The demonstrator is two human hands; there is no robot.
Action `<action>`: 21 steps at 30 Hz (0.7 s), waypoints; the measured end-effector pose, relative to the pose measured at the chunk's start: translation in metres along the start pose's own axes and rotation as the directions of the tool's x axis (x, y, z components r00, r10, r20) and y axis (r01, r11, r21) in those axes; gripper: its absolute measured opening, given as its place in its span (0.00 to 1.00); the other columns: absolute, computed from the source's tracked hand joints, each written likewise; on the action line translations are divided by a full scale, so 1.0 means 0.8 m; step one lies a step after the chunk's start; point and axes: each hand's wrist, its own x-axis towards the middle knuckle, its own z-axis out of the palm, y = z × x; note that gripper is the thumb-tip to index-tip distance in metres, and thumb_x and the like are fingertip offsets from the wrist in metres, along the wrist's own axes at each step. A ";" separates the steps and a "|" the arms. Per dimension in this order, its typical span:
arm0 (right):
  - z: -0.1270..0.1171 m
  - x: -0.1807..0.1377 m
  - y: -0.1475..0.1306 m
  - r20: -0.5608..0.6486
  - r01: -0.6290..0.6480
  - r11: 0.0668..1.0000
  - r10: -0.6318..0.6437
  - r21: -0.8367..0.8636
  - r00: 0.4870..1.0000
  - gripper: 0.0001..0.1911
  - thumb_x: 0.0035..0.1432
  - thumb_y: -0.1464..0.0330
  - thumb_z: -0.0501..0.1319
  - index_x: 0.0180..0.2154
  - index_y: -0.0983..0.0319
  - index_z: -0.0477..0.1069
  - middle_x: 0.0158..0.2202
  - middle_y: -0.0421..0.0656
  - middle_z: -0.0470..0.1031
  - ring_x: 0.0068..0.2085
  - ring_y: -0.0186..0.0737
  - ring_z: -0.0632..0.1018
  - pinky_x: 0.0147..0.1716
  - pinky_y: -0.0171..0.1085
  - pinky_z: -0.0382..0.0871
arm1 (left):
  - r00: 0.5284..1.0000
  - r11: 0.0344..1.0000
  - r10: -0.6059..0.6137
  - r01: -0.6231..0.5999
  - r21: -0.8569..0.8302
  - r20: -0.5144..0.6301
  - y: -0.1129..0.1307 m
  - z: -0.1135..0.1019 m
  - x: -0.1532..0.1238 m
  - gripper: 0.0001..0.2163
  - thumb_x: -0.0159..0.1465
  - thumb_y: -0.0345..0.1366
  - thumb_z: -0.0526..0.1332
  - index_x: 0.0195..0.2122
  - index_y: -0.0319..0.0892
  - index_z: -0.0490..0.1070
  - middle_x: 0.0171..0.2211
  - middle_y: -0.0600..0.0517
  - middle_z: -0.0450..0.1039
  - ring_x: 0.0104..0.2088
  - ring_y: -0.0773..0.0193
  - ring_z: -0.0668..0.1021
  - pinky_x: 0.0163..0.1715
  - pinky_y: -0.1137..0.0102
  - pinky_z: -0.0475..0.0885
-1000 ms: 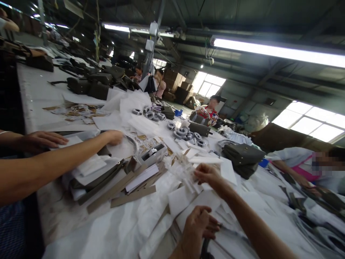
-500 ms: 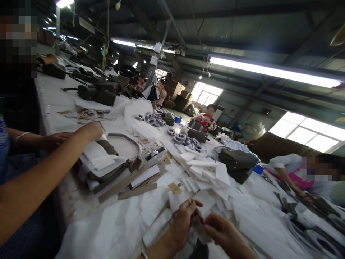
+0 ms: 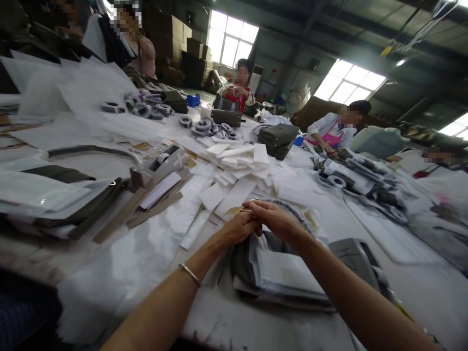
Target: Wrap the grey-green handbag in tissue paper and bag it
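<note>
My left hand (image 3: 239, 229) and my right hand (image 3: 276, 220) meet above the table, fingers closed together. Whatever they pinch is hidden between the fingertips. Directly below lies a dark olive bag (image 3: 239, 268) covered with a white translucent sheet (image 3: 288, 273), its near edge towards me. A small tan card (image 3: 233, 210) shows just beyond my left fingers, apparently on the white pieces behind. A curved grey-wrapped handle (image 3: 288, 209) arches behind my right hand. Right of my right forearm stands a grey block-shaped thing (image 3: 353, 258) with dark marks.
White padding pieces (image 3: 237, 161) are heaped ahead. Brown strips (image 3: 120, 209) and a grey tape dispenser (image 3: 166, 158) lie left, beside another covered bag (image 3: 47, 190). Grey rings (image 3: 204, 127) and a dark bag (image 3: 276, 139) sit farther off. A co-worker in pink and white (image 3: 331, 134) works across the table.
My view has swung right and down; the neighbour's arms at left have left it. My hands now show above the covered bag, and the small translucent piece between them no longer shows.
</note>
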 end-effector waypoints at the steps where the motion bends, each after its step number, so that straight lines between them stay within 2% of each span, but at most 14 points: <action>1: 0.001 -0.001 0.000 -0.027 -0.016 0.998 0.017 0.059 0.999 0.28 0.50 0.52 0.70 0.46 0.63 0.71 0.31 0.40 0.76 0.20 0.31 0.71 0.15 0.31 0.63 | 1.000 0.999 0.002 -0.003 0.032 0.006 0.001 0.001 -0.001 0.13 0.63 0.38 0.58 0.24 0.40 0.73 0.27 0.50 0.75 0.35 0.61 0.75 0.47 0.67 0.66; 4: 0.002 -0.004 -0.004 -0.088 -0.025 0.975 0.046 0.223 0.995 0.32 0.44 0.58 0.75 0.49 0.60 0.68 0.33 0.40 0.77 0.22 0.35 0.73 0.14 0.31 0.63 | 1.000 0.996 0.009 -0.011 0.093 0.028 0.006 -0.002 -0.004 0.13 0.64 0.36 0.57 0.25 0.40 0.74 0.30 0.50 0.76 0.39 0.60 0.75 0.48 0.68 0.66; 7: -0.002 -0.007 -0.009 -0.176 0.020 0.961 0.030 0.275 0.984 0.30 0.43 0.61 0.75 0.47 0.60 0.69 0.33 0.40 0.78 0.27 0.36 0.76 0.21 0.32 0.68 | 0.999 0.994 -0.008 0.002 0.113 0.050 0.012 -0.006 -0.005 0.13 0.65 0.37 0.55 0.28 0.39 0.75 0.31 0.51 0.77 0.38 0.60 0.76 0.47 0.68 0.67; 9: -0.007 -0.011 -0.009 -0.263 0.081 0.972 -0.021 0.220 0.964 0.27 0.45 0.60 0.75 0.45 0.60 0.71 0.33 0.41 0.78 0.32 0.37 0.78 0.31 0.34 0.72 | 0.998 0.998 -0.025 0.022 0.061 0.056 0.016 -0.007 -0.006 0.11 0.65 0.37 0.56 0.34 0.39 0.77 0.30 0.51 0.77 0.37 0.61 0.76 0.46 0.67 0.67; 11: -0.012 -0.016 -0.008 -0.359 0.150 0.984 -0.108 0.092 0.927 0.23 0.48 0.58 0.73 0.44 0.61 0.73 0.35 0.42 0.79 0.37 0.39 0.79 0.41 0.38 0.72 | 0.997 0.996 -0.027 0.033 -0.085 0.068 0.018 -0.004 -0.005 0.13 0.65 0.39 0.58 0.47 0.38 0.74 0.30 0.51 0.76 0.35 0.61 0.77 0.44 0.66 0.69; 13: -0.015 -0.022 -0.006 -0.447 0.194 0.980 -0.191 -0.040 0.874 0.22 0.49 0.57 0.72 0.43 0.60 0.75 0.39 0.43 0.79 0.42 0.42 0.78 0.48 0.41 0.70 | 0.997 0.967 -0.026 0.043 -0.252 0.069 0.017 0.000 -0.004 0.22 0.65 0.40 0.60 0.59 0.39 0.64 0.32 0.51 0.75 0.34 0.62 0.78 0.42 0.65 0.70; 15: -0.016 -0.028 -0.006 -0.507 0.198 0.974 -0.225 -0.108 0.832 0.21 0.49 0.55 0.71 0.43 0.59 0.75 0.41 0.43 0.79 0.44 0.43 0.78 0.50 0.43 0.69 | 0.999 0.945 -0.052 0.050 -0.322 0.005 0.012 0.004 -0.003 0.29 0.64 0.40 0.60 0.65 0.41 0.55 0.39 0.48 0.74 0.34 0.62 0.80 0.40 0.65 0.72; 16: -0.015 -0.031 -0.007 -0.519 0.192 0.974 -0.225 -0.118 0.825 0.21 0.49 0.55 0.71 0.42 0.58 0.76 0.41 0.43 0.79 0.44 0.44 0.78 0.49 0.43 0.69 | 0.997 0.953 -0.058 0.040 -0.300 -0.053 0.009 0.006 -0.002 0.30 0.64 0.39 0.61 0.66 0.42 0.53 0.44 0.46 0.73 0.36 0.62 0.80 0.40 0.65 0.72; 18: -0.010 -0.033 -0.007 -0.488 0.164 0.978 -0.207 -0.130 0.848 0.20 0.50 0.54 0.70 0.41 0.58 0.76 0.41 0.44 0.80 0.44 0.45 0.77 0.49 0.44 0.69 | 0.985 0.987 -0.014 -0.015 -0.162 -0.175 0.003 0.008 -0.001 0.32 0.63 0.36 0.61 0.67 0.45 0.50 0.55 0.41 0.68 0.45 0.58 0.79 0.44 0.63 0.73; 21: 0.000 -0.028 -0.003 -0.327 0.126 0.979 -0.173 -0.161 0.929 0.20 0.51 0.54 0.69 0.42 0.58 0.78 0.44 0.45 0.80 0.48 0.47 0.77 0.53 0.44 0.67 | 0.947 0.973 0.187 -0.141 0.184 -0.262 -0.003 0.008 -0.002 0.34 0.62 0.33 0.61 0.68 0.46 0.49 0.65 0.41 0.57 0.61 0.52 0.68 0.58 0.56 0.67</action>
